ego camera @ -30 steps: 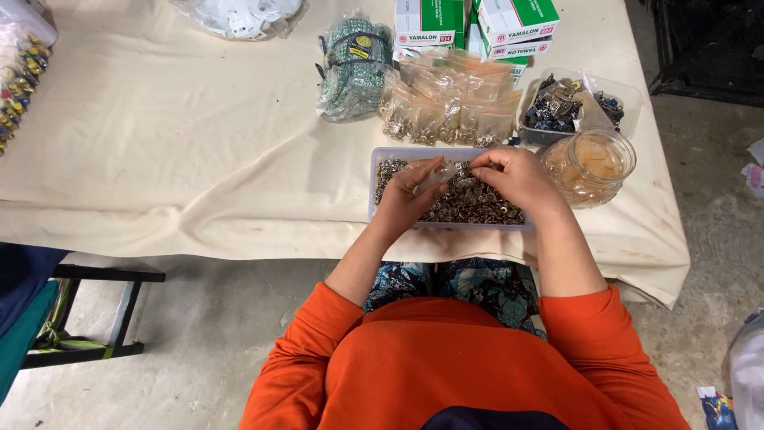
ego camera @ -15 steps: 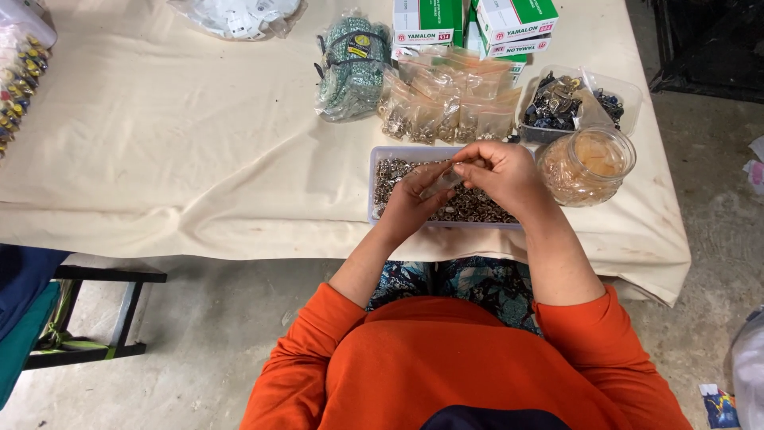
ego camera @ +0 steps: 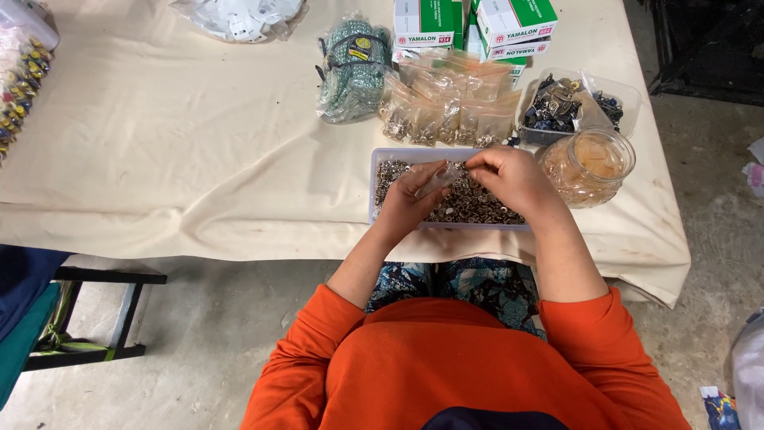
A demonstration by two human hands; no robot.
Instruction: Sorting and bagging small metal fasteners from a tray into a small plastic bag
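Sitting at the table [ego camera: 183, 143] with its cream cloth, the person in the orange top worked over a shallow clear plastic tray of small silver metal pieces [ego camera: 390, 171]. At the far left edge lay a clear bag of small coloured items [ego camera: 16, 95], well apart from the work. Further right, near the middle, a green bundle wrapped in clear plastic [ego camera: 350, 68] lay beside a heap of small clear packets with metal parts [ego camera: 446, 103].

The left hand [ego camera: 410, 199] was half closed, with its fingers curled around a small clear plastic packet [ego camera: 439, 179], held just above the tray. The right hand [ego camera: 513, 179] was also curled; its fingertips met the top of the same packet, pinching it. I judged that the packet was being filled or closed; which one, I could not tell. The next move, I think, would call for a steady pinch at the mouth of the packet, so that nothing falls out.

To the right stood a round clear jar with an orange tint [ego camera: 587, 166], just beside the right wrist, and behind it a clear tub of dark metal parts [ego camera: 569, 103]. The tray lay close to the near edge of the table, and the jar stood near the right corner. Open room was mostly on the left, where the cloth was bare.
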